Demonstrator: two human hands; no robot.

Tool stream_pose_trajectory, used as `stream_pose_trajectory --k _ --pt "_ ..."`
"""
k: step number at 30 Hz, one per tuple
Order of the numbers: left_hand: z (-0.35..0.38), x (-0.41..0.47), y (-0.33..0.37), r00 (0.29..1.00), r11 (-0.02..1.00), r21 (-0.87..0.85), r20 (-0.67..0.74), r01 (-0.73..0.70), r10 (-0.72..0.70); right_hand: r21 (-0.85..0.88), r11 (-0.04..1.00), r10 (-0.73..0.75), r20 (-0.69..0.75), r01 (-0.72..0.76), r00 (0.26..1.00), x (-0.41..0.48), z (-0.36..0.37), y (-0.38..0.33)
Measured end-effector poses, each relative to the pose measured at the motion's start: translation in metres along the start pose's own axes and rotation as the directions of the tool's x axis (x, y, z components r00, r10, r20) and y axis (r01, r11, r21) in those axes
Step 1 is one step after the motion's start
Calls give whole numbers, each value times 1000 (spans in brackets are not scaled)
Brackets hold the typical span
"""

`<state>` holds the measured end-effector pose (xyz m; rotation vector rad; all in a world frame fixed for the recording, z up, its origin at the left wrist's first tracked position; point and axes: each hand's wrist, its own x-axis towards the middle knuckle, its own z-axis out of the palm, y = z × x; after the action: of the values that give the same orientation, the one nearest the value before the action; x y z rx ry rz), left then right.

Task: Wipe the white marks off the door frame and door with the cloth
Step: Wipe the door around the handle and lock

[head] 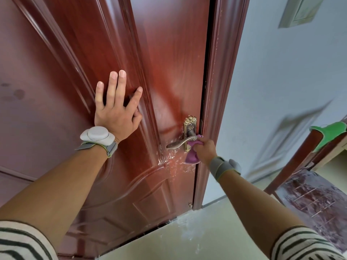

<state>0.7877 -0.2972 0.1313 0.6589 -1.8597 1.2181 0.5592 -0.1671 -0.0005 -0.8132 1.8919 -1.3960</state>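
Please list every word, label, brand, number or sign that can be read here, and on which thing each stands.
No text can be read in this picture.
The wrist device: plain, no marking shows.
The handle plate: ornament only, no letters.
The cloth: plain purple, no label shows.
The wall panel: blurred, nothing legible.

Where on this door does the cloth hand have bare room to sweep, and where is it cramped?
Free: the flat strip of door between the left hand and the door frame, above the handle. Cramped: at the handle, where the right hand grips the purple cloth by the frame's edge.
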Motion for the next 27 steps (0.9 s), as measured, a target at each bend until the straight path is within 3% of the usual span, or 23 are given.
stream_pose_trajectory --k 3,5,8,11,15,18,21,25,27 --pt "-1 -2 1 1000 1000 -16 10 5 -5 217 891 383 110 -398 917 2 -27 -9" --pt "-1 -2 2 1000 1000 -14 12 5 -5 281 793 513 171 -541 841 -2 -35 3" --pt "1 -1 1 1000 1000 -1 -1 7 -7 463 706 521 175 -536 836 -2 -22 16" --pt "0 0 2 1000 1000 -7 3 1 -1 691 458 500 320 -560 805 2 4 12" --pt "1 -1 1 1000 1000 4 -2 -3 3 672 299 332 593 -678 734 -3 7 29" --pt "0 0 1 1000 1000 2 -1 1 -1 580 330 288 689 -744 665 -12 1 38" --pt "-1 0 1 1000 1000 0 -6 -1 1 578 402 343 624 -710 702 -16 9 24" --pt "-2 0 1 1000 1000 -3 -8 -1 1 749 331 466 400 -575 789 -16 23 0" --pt "-2 1 1 1000 1000 2 -5 -1 1 775 377 519 276 -507 809 -19 31 0"
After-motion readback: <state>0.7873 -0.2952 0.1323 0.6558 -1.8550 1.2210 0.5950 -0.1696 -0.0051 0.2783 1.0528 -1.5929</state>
